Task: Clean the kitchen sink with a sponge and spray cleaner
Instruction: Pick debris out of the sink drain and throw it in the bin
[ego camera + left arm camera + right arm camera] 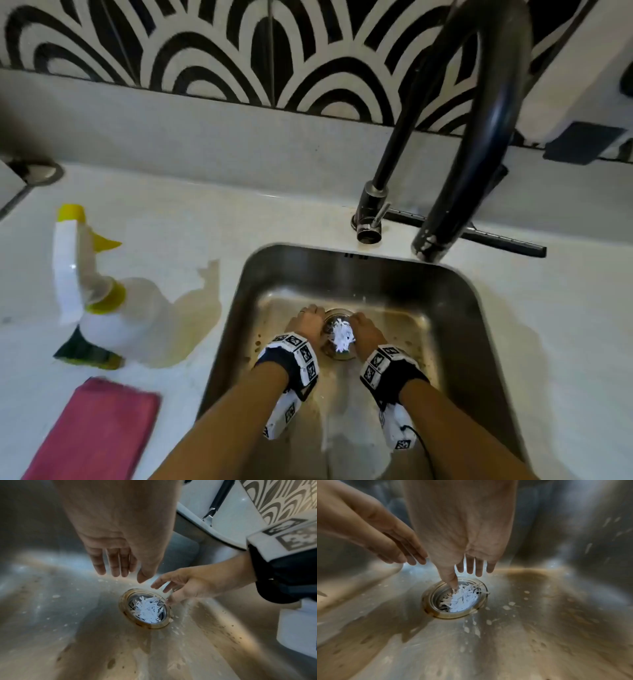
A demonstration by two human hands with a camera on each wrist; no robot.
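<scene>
The steel sink (346, 274) has brown stains and white flecks on its floor. Its drain strainer (337, 337) (145, 608) (455, 599) is full of white paper shreds (148, 610). Both my hands are down in the basin. My left hand (310, 322) (118, 566) hovers just left of the drain, fingers straight, holding nothing. My right hand (364, 334) (467, 566) is on the drain's right side, fingers spread, its thumb tip touching the shreds. A white spray bottle (102, 301) with yellow trigger stands on the counter at left, and a green and yellow sponge (87, 353) lies at its base.
A black arched faucet (479, 137) hangs over the back of the sink, with its lever base (371, 219) behind the rim. A pink cloth (92, 431) lies on the white counter at front left. A yellowish wet patch (195, 318) spreads beside the bottle.
</scene>
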